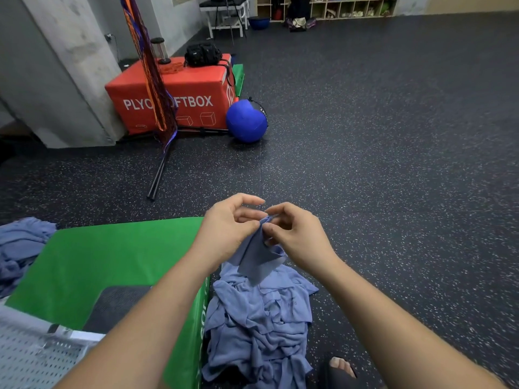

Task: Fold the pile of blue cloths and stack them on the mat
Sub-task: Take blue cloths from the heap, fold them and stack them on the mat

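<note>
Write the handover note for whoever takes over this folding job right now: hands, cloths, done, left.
Left hand: its grip pinches the top edge of one blue cloth, lifted above the pile.
Right hand: pinches the same edge, beside the left.
The pile lies rumpled on the floor, right of the green mat.
A second blue heap lies at the mat's left edge; folded or not, cannot tell.
Done: no folded stack shows on the mat.
Left: fold the held cloth, then the pile, and stack on the mat.

Bare forearms (157, 304), left hand (224, 228) and right hand (297, 237) uncovered to the fingers (250, 199); wears a black open-toed sandal (330, 373), broad-strapped, toes (341, 364) showing
</note>
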### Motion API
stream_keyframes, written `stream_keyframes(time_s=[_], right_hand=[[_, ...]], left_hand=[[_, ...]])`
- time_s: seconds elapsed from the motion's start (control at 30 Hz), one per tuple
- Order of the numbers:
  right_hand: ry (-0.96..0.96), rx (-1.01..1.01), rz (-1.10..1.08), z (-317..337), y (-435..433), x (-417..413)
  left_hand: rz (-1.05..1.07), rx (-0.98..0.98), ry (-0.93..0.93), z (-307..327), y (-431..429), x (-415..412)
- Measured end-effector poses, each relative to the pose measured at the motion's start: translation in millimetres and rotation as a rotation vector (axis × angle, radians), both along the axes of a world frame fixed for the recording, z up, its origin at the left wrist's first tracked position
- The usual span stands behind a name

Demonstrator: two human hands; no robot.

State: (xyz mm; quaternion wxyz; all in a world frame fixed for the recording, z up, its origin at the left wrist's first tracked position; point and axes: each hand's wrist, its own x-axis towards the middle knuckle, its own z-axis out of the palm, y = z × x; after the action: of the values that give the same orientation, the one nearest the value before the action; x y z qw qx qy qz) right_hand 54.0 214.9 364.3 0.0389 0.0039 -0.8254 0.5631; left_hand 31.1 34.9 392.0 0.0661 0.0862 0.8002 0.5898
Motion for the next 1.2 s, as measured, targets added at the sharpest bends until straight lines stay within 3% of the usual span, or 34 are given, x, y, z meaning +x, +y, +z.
stream_keyframes(time_s=[0.17,0.53,0.97,1.2], right_hand=[[-0.079,-0.075,-0.023,8.2,0.1,1.6],[-0.049,-0.045,-0.067,10.6,0.1,3.5],[-0.025,-0.045,0.053,9.8,1.8,1.0],[-0.007,0.098,0.064,5.7,8.1,-6.0]], left_hand=[[0.000,-0.039,0.049,-4.0,4.6,-2.5],[0.109,0.004,0.059,-0.6,9.0,-2.3],[0.102,-0.023,0.085,4.0,8.4,-1.2],[0.061,-0.044,0.122,2.9,8.1,0.8]])
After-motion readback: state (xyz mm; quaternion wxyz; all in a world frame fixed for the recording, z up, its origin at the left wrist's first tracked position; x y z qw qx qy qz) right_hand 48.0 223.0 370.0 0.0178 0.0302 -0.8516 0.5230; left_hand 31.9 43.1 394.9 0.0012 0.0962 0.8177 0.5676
